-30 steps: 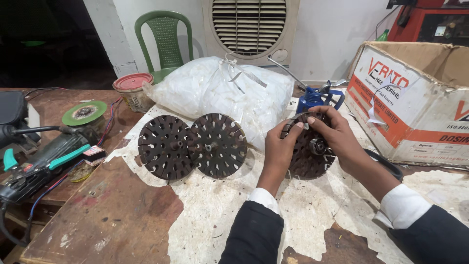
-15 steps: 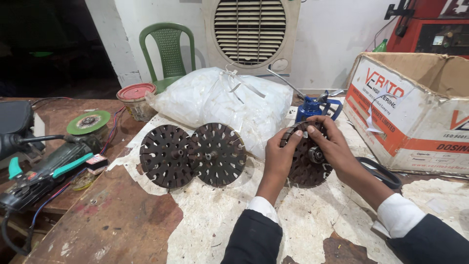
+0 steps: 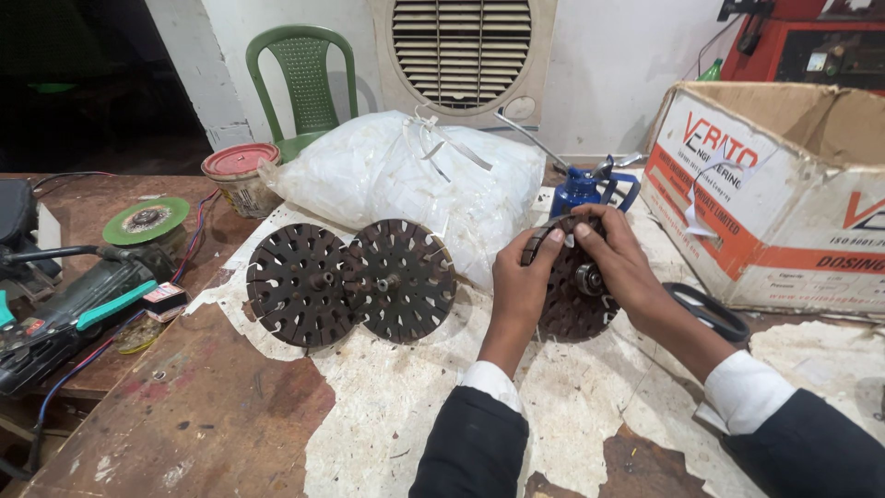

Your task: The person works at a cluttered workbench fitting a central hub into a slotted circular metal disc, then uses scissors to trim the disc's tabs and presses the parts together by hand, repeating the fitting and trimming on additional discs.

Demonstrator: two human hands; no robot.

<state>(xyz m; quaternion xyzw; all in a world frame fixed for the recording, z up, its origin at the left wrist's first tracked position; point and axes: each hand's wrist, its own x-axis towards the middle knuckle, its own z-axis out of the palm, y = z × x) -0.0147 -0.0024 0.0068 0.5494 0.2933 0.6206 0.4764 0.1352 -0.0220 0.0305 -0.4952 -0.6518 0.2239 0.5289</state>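
Observation:
My left hand and my right hand both grip a dark round slotted metal disc that stands tilted on the worn table. Fingertips of both hands meet at its top rim. A shiny bearing shows at the disc's centre beside my right thumb. Two more slotted discs lie flat to the left: the far-left disc and the middle disc, overlapping slightly.
A white plastic bag lies behind the discs. A large cardboard box stands at right, a blue oil can beside it. A power tool, green grinding disc, red-lidded tin sit left. Green chair behind.
Both hands stay on the disc, shifting their fingers up along its top rim. The view has moved slightly closer; the two flat discs have not moved.

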